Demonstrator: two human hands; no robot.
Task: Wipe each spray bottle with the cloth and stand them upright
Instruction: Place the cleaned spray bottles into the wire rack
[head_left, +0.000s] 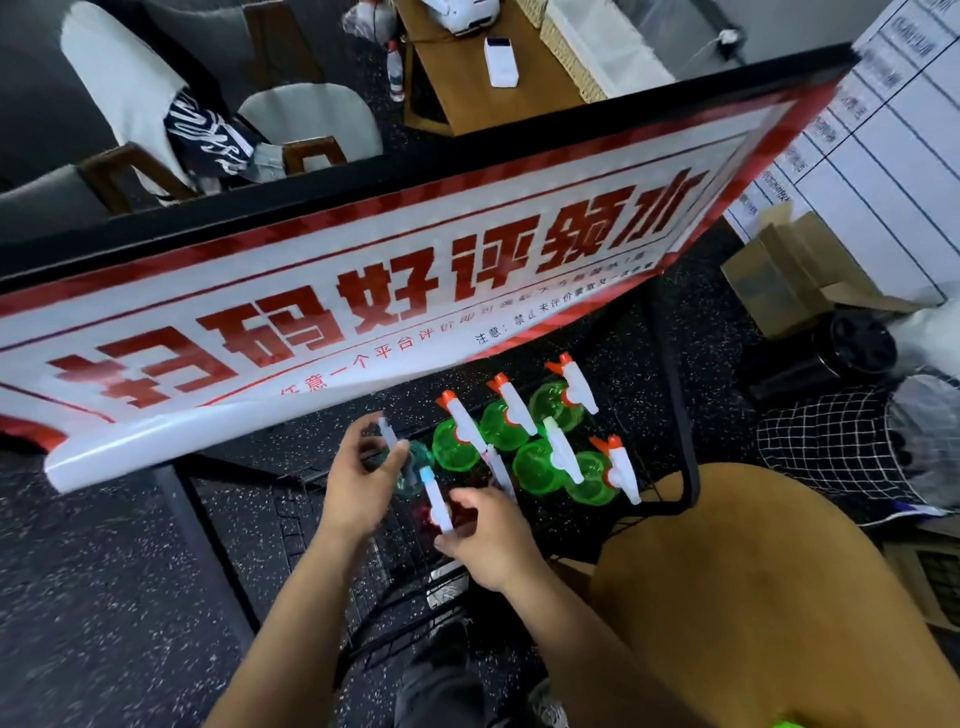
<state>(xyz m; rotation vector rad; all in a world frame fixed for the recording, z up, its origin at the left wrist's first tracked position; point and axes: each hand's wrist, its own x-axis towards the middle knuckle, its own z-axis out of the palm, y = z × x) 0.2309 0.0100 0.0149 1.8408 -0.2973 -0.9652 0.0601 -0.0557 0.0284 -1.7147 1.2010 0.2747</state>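
On the wire shelf (660, 499) under the banner (363, 291), five green bottles (457, 447) are standing upright in two rows, seen from above. Their white spray heads with orange nozzles are pointing up and to the left in the picture, so each head's long axis is running from lower right to upper left. In front of them, to the left, a teal bottle (415, 467) and a red bottle (441, 512) are standing; the red one is carrying a white head with a blue nozzle (427, 474), pointing the same way as the others.

The left hand (358, 483) is half open, and its fingers are curling around the head of the teal bottle. The right hand (488, 540) is bending loosely, with the fingertips touching the head of the red bottle. How firmly each hand is grasping, I cannot tell, because the picture is blurred there.
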